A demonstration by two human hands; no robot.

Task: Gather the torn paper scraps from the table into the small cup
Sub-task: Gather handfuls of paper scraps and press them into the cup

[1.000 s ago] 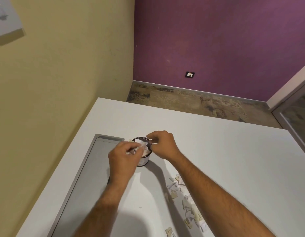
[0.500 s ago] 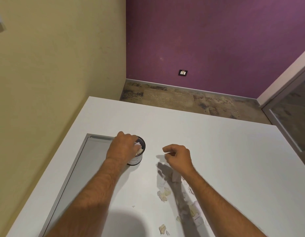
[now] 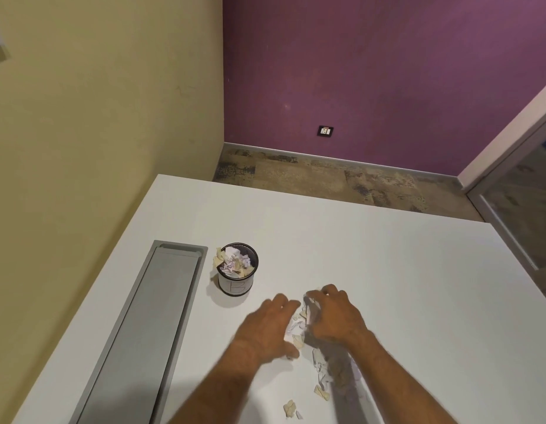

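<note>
A small dark mesh cup point(image 3: 237, 287) with a white label stands on the white table point(image 3: 388, 270), heaped with crumpled paper scraps; one scrap point(image 3: 218, 257) hangs at its left rim. Nearer to me and to the right of the cup, a pile of torn scraps point(image 3: 296, 328) lies between my two hands. My left hand point(image 3: 265, 328) lies low on the table with fingers stretched out, touching the pile's left side; it looks blurred. My right hand point(image 3: 336, 319) arches over the pile's right side with curled fingers round scraps. More loose scraps point(image 3: 322, 374) trail beside my right forearm.
A long grey recessed channel point(image 3: 161, 316) runs along the table's left part, just left of the cup. A yellow wall borders the left side. The table's far edge point(image 3: 296, 195) drops to patterned floor. A glass door frame point(image 3: 510, 209) stands at the right.
My left hand has left the cup and come right and toward me to the scrap pile. My right hand has dropped onto the pile. The cup now stands uncovered.
</note>
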